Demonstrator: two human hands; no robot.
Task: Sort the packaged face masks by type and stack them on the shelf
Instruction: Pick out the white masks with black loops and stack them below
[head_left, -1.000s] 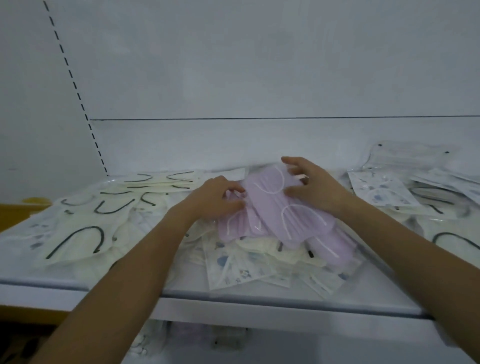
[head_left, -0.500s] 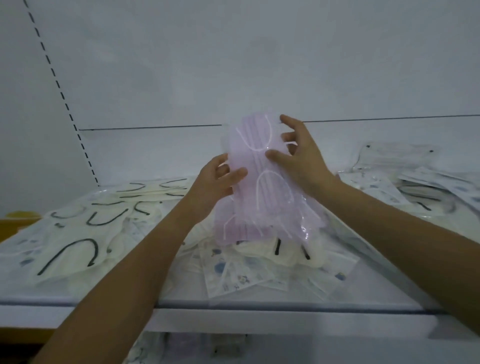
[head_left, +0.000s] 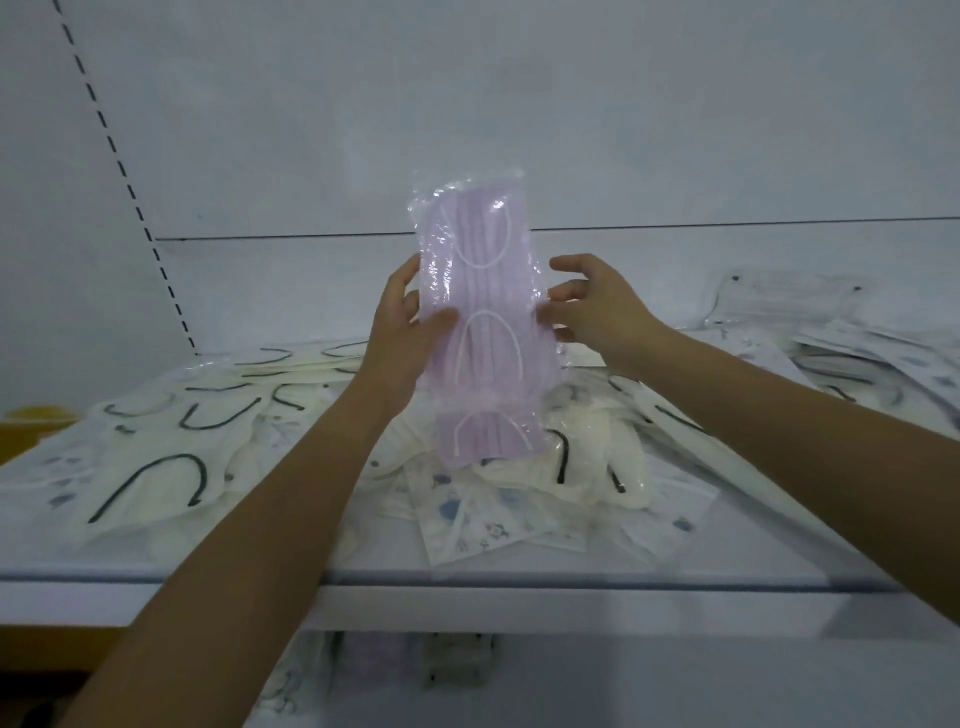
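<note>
A bundle of purple masks (head_left: 483, 332) in clear plastic, with white ear loops, stands upright above the white shelf (head_left: 363, 577). My left hand (head_left: 400, 332) grips its left edge, thumb across the front. My right hand (head_left: 597, 312) holds the right edge with thumb and fingertips, its index finger lifted off. Under the bundle lie cream masks with black loops (head_left: 597, 447) and packs of blue-patterned white masks (head_left: 483, 525).
More cream masks with black loops (head_left: 150, 483) cover the shelf's left side. Mixed packs (head_left: 831, 353) are heaped at the right. A white back wall rises behind. More packs (head_left: 374, 654) show dimly on a lower shelf. A yellow object (head_left: 31, 415) sits far left.
Both hands have lifted the purple bundle off the pile and turned it upright. My right hand's grip has loosened to the fingertips at the edge.
</note>
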